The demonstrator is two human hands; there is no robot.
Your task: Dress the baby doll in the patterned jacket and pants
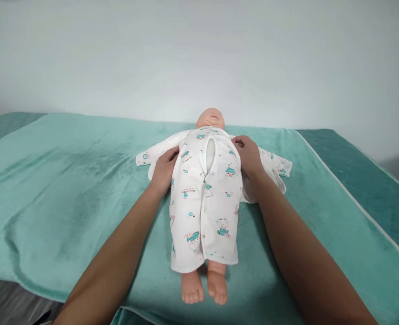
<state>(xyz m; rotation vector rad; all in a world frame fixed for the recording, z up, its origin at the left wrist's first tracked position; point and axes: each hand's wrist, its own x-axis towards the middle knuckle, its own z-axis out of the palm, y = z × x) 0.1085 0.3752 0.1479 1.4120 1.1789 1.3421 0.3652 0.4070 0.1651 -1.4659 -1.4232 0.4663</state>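
A baby doll (pixel 210 118) lies on its back on a teal blanket (pixel 67 189), head away from me and bare feet toward me. It wears a white romper (pixel 204 203) printed with small teal animals, gaping open at the chest. My left hand (pixel 164 169) rests against the doll's side, fingers curled on the romper's edge by the sleeve. My right hand (pixel 248 153) sits on the other side near the shoulder, fingers pinched on the romper fabric. The empty sleeves spread flat to both sides.
The teal blanket covers a bed, with a darker teal cover (pixel 365 176) at the right. A plain pale wall (pixel 199 54) stands close behind the doll's head. Grey floor (pixel 6 298) shows at the lower left.
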